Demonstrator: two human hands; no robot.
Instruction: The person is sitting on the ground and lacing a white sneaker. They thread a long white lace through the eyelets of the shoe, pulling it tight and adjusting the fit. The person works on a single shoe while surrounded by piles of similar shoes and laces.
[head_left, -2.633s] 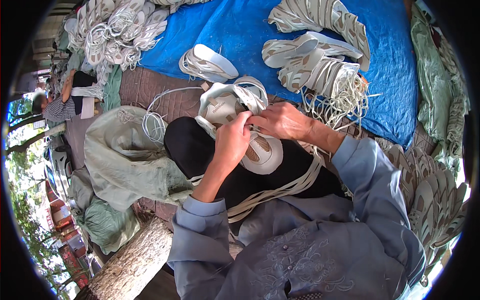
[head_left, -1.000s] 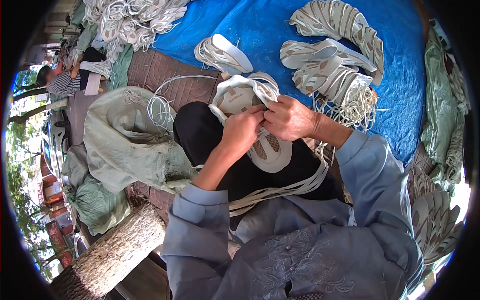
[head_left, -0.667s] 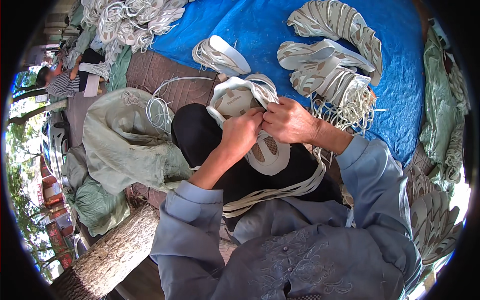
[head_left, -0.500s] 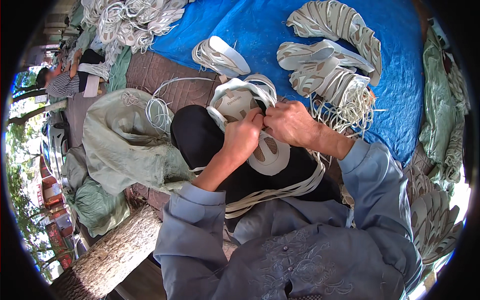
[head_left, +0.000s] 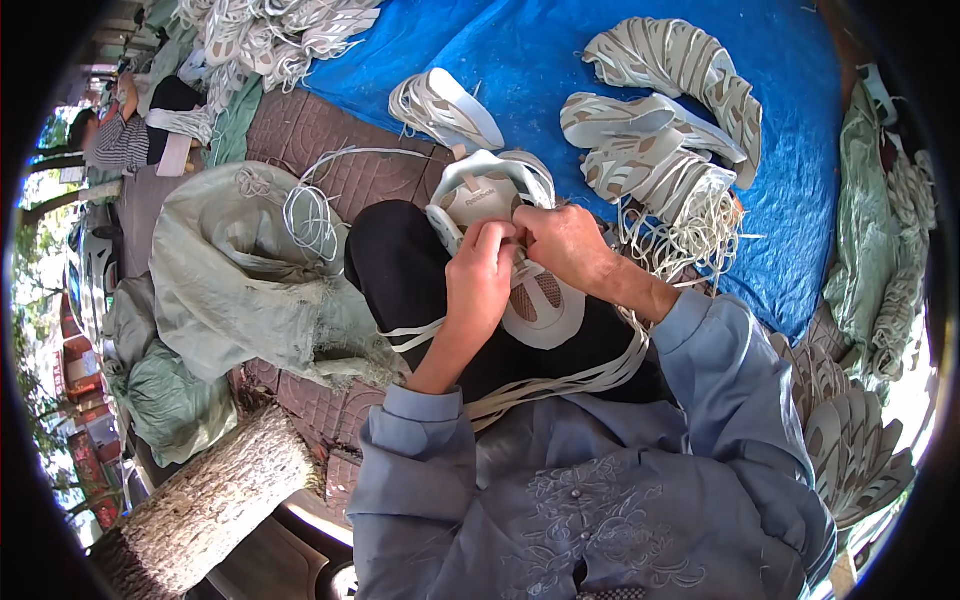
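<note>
A white and beige shoe upper (head_left: 545, 310) rests on my black-trousered lap, toe toward me, heel pointing away. Both hands meet over its lacing opening. My left hand (head_left: 480, 275) is closed at the left side, thumb and fingers pinched together. My right hand (head_left: 570, 242) pinches the upper at the right side, its fingertips almost touching the left ones. Whether a lace is also between the fingers is hidden. A bundle of off-white laces (head_left: 590, 380) lies across my lap below the toe, and a lace end crosses by my left wrist.
A blue tarp (head_left: 520, 60) holds a single shoe upper (head_left: 445, 108) and rows of nested uppers (head_left: 680, 60) with dangling laces. More uppers are heaped far left and near right. On my left lie a pale sack (head_left: 230, 280) and a log (head_left: 210, 500). Another person (head_left: 125, 140) sits far left.
My right hand has shifted slightly left and down, closer over the opening. My left hand remains at the upper. The view has moved a little.
</note>
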